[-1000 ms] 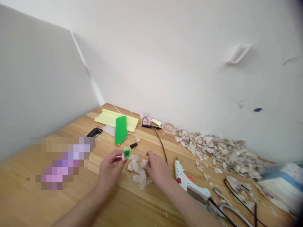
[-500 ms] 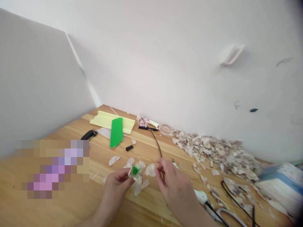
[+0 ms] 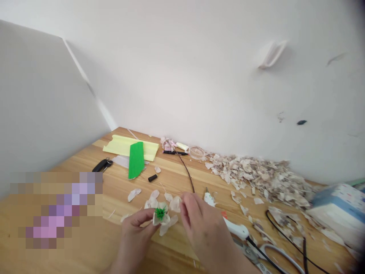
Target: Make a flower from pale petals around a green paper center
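Note:
Between the thumb and fingers of my left hand [image 3: 138, 232] is a small whitish flower with a spiky green centre [image 3: 160, 213]. My right hand [image 3: 203, 224] is just to its right, fingers pinched at the edge of a pale petal [image 3: 175, 204]. More loose pale petals [image 3: 152, 198] lie on the wooden table behind and around the flower. A thin dark stem [image 3: 188, 173] runs back from near my right fingertips. Beside and partly behind my right hand sits a white glue gun [image 3: 236, 229] with its nozzle pointing away.
Green paper [image 3: 137, 160] lies over yellow paper [image 3: 114, 145] at the back left, near keys [image 3: 107, 163]. A long heap of dried petals [image 3: 256, 175] lines the wall. Scissors [image 3: 281, 255], a black cable and a blue-white package [image 3: 339, 213] are at right.
The view has shifted slightly. My right hand has moved to the petal beside the flower, and the flower in my left hand now faces more toward the camera. More of the glue gun shows.

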{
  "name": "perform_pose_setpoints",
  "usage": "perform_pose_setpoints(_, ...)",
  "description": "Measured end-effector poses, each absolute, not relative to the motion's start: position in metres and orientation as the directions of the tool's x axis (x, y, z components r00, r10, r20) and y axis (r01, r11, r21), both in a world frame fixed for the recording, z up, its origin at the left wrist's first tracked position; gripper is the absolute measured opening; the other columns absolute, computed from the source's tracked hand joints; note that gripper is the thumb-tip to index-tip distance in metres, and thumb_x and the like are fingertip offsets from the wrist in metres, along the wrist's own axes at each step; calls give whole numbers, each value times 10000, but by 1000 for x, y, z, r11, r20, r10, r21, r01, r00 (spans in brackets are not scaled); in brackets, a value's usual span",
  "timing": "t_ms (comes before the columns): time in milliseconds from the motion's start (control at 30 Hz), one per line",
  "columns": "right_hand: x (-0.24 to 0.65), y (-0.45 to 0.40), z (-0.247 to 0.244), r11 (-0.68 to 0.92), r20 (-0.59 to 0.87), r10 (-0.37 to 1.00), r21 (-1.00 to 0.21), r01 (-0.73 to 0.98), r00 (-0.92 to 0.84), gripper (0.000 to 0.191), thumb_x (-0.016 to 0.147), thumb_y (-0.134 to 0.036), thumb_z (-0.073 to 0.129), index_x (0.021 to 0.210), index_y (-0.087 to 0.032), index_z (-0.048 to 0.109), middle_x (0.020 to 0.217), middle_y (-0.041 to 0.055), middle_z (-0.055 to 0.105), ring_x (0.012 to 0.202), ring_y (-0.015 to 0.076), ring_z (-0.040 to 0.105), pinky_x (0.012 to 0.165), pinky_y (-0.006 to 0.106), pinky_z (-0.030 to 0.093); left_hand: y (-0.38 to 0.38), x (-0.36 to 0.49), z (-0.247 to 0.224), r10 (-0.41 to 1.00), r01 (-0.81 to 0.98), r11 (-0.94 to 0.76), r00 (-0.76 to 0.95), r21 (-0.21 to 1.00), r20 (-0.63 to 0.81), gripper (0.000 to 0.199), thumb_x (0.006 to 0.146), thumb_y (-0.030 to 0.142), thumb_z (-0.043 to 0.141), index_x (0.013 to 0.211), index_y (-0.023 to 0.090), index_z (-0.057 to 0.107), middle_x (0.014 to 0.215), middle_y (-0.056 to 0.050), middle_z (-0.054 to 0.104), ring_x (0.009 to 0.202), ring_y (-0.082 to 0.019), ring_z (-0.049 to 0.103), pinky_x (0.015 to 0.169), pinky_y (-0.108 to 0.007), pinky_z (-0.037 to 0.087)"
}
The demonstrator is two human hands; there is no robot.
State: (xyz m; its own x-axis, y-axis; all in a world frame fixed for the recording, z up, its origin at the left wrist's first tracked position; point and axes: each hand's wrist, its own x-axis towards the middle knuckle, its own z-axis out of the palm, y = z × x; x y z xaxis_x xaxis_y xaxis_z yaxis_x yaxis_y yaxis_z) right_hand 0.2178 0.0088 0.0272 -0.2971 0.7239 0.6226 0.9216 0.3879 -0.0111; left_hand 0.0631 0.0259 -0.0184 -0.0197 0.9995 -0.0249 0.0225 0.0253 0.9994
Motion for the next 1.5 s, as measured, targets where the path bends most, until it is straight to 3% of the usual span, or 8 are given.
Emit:
perform_pose_setpoints(200, 212, 6, 27, 422, 654, 692, -22, 906, -306, 143, 865, -105, 373, 882, -170, 499, 698, 25, 607, 546, 167, 562, 518, 263, 352, 27, 60, -20, 994, 149, -76, -64, 986, 86, 101, 607, 251, 664, 641, 228, 756, 624, -19, 739, 603, -202, 677, 551, -212, 519)
perform_pose_setpoints(533, 213, 0, 28, 460, 617, 722, -91, 883, -313, 133, 870, -136, 374, 935, -189, 478, 703, 10, 603, 554, 168, 580, 499, 255, 381, 28, 59, -25, 978, 172, -190, -49, 967, 201, 118, 608, 185, 664, 650, 247, 756, 650, -7, 749, 590, -184, 687, 511, -178, 525)
perform_pose_setpoints(700, 214, 3, 32, 478, 634, 743, -279, 833, -214, 107, 848, -137, 383, 904, -209, 438, 663, -6, 600, 544, 146, 613, 485, 223, 448, 27, 61, -21, 980, 169, -187, -44, 968, 197, 101, 600, 192, 673, 638, 241, 753, 639, -11, 747, 582, -182, 688, 524, -179, 525)
perform_pose_setpoints(900, 215, 2, 31, 454, 552, 823, -503, 735, -130, 172, 797, -123, 455, 930, -232, 444, 706, -22, 611, 596, 132, 633, 538, 232, 505, 24, 62, -18, 984, 205, -153, -54, 967, 167, 98, 575, 201, 665, 621, 221, 749, 600, -19, 736, 561, -199, 677, 510, -211, 518)
perform_pose_setpoints(1133, 226, 6, 29, 207, 230, 973, -892, 401, 8, 157, 837, -295, 513, 960, -241, 432, 783, -3, 581, 654, 130, 626, 607, 260, 541, 22, 64, -15, 998, 189, -45, -26, 981, 50, 74, 587, 220, 679, 626, 204, 739, 624, -18, 732, 616, -206, 666, 574, -233, 508)
perform_pose_setpoints(1233, 231, 9, 23, 100, 114, 993, -949, 299, 31, 170, 858, -367, 474, 953, -234, 426, 800, 8, 567, 667, 138, 626, 626, 285, 543, 23, 65, -16, 1000, 174, 0, -25, 985, 5, 57, 586, 228, 691, 608, 196, 733, 617, -19, 729, 615, -206, 662, 564, -228, 499)
perform_pose_setpoints(1400, 225, 17, 8, 64, 53, 996, -986, 152, -75, 280, 746, -278, 584, 965, -240, 413, 913, 29, 593, 782, 158, 625, 698, 317, 533, 23, 65, -20, 1000, 164, -13, 13, 986, 11, 77, 604, 207, 695, 664, 207, 744, 656, -11, 737, 649, -200, 663, 609, -230, 495)
perform_pose_setpoints(1500, 219, 26, 6, 5, -8, 995, -991, 131, -102, 225, 721, -257, 578, 889, -229, 431, 831, 13, 607, 738, 158, 626, 678, 320, 529, 25, 63, -21, 1000, 176, -8, 6, 984, 7, 49, 599, 206, 697, 624, 202, 738, 606, -4, 723, 606, -193, 651, 577, -230, 486)
